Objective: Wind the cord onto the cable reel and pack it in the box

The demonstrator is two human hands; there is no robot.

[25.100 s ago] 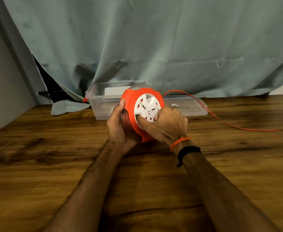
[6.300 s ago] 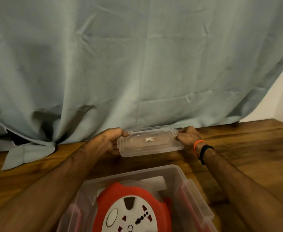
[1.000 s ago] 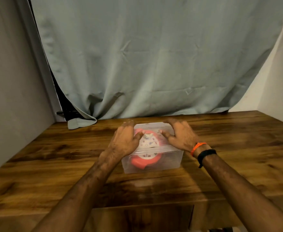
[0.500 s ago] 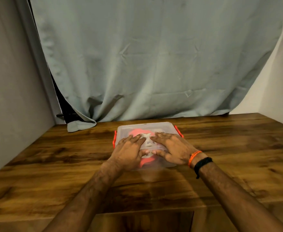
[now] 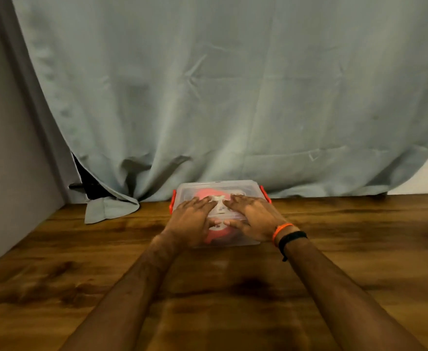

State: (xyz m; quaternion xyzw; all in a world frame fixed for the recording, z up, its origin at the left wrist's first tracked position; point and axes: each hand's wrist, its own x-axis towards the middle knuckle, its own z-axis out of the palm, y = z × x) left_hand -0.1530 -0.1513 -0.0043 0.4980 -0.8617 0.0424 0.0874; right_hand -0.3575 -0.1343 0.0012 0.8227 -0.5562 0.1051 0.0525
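A clear plastic box (image 5: 243,188) with orange side latches stands on the wooden table, close to the curtain, with its lid on. The orange cable reel (image 5: 220,235) with a white face shows through the plastic inside it. My left hand (image 5: 192,221) lies flat on the left half of the lid, fingers spread. Flat on the right half rests my right hand (image 5: 252,216), fingers spread too, with an orange and a black band on its wrist. No cord is visible outside the box.
A pale green curtain (image 5: 233,97) hangs behind the box down to the table (image 5: 233,287); a fold of it lies on the wood at the left (image 5: 109,210). A grey wall (image 5: 10,173) bounds the left side.
The box sits farther from me, near the curtain, than half a second ago. Both hands stay flat on the lid, which was put on since 6.3 s ago.
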